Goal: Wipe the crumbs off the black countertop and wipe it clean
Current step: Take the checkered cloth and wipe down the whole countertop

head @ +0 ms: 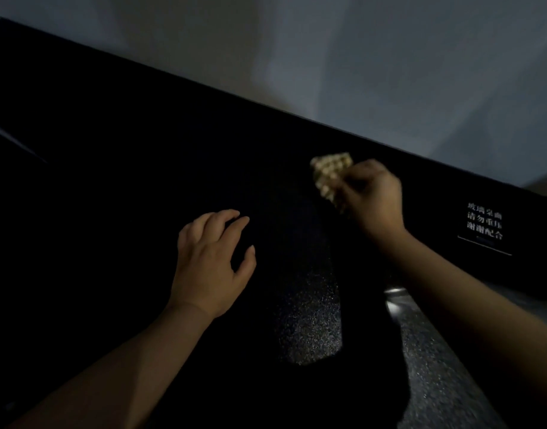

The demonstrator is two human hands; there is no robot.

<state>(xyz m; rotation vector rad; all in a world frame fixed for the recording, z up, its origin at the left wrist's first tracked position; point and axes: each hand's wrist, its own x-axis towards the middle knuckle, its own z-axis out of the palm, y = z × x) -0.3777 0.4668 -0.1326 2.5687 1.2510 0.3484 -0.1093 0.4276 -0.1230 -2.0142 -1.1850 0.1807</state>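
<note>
The black countertop (117, 168) fills most of the dim view and slants from upper left to right. My right hand (374, 199) grips a beige waffle-textured cloth (329, 174) near the counter's far edge, right of centre. My left hand (210, 261) hovers over or rests on the dark surface at centre, fingers loosely curved and holding nothing. No crumbs can be made out in the darkness.
A white-lettered label (485, 224) sits on the counter at the right. A pale wall (390, 57) rises behind the far edge. Speckled grey floor (433, 351) and a shiny metal part (396, 292) show below my right forearm.
</note>
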